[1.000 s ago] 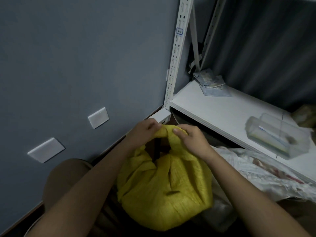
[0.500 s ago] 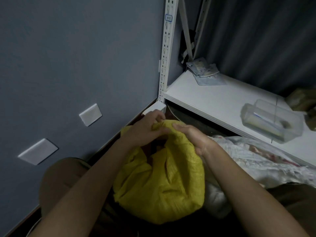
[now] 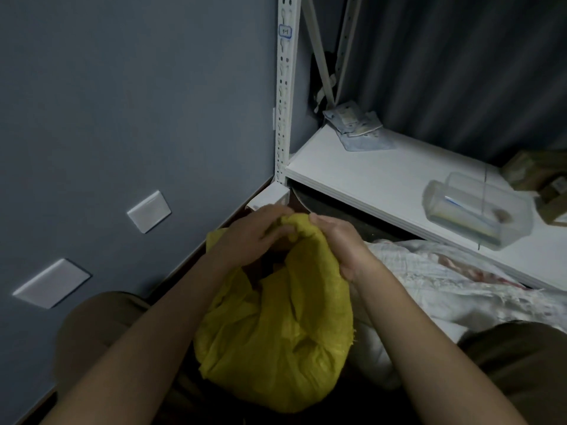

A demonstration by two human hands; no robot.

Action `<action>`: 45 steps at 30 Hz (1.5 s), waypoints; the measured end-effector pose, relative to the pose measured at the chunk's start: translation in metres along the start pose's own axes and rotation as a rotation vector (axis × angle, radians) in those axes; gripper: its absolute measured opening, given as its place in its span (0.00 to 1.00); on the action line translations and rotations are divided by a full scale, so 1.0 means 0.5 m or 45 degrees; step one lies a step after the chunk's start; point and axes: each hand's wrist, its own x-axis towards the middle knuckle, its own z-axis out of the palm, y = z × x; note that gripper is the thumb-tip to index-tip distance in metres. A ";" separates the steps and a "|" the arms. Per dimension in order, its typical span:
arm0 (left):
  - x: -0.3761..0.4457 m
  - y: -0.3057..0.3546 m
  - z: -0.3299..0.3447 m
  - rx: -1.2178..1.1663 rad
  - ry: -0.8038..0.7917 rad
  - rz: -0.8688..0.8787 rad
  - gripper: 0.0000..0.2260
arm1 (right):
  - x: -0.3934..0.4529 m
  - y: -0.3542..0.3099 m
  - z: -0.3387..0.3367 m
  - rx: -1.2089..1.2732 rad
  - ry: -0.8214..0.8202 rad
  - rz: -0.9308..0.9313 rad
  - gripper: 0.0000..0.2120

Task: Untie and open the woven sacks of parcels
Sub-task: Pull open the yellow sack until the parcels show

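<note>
Head view: a person's left hand (image 3: pixel 257 233) and right hand (image 3: pixel 336 243) meet over the knotted neck of a yellow woven sack (image 3: pixel 276 326), each with fingers curled and clamped on the bunched fabric. The sack sits directly beneath both hands, bulging and creased, its coarse weave frayed along one edge. Judged from here, the knot wants loosening by working the twisted ears apart in small pulls, not yanking, since stiff woven plastic tends to lock tighter. Just right of the right hand lies a crumpled white sack (image 3: pixel 445 280); beyond it, a smooth white shelf (image 3: pixel 368 179) carries a clear plastic box (image 3: pixel 475 216).
</note>
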 end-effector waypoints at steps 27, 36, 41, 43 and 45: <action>0.114 0.018 -0.084 0.008 0.405 -0.322 0.14 | -0.046 -0.020 0.010 -0.359 0.228 -0.616 0.13; 0.004 0.182 -0.055 -0.353 0.280 -0.415 0.20 | 0.020 -0.082 0.029 0.347 -0.123 -0.128 0.24; 0.025 0.160 -0.036 -0.460 0.171 -0.585 0.29 | 0.032 -0.079 0.054 0.015 -0.020 -0.359 0.24; 0.037 0.148 -0.037 -0.426 0.320 -0.602 0.28 | 0.029 -0.070 0.045 -0.464 0.184 -0.635 0.24; 0.045 0.142 -0.039 -0.401 0.429 -0.607 0.28 | 0.015 -0.044 0.034 -0.715 0.365 -0.807 0.14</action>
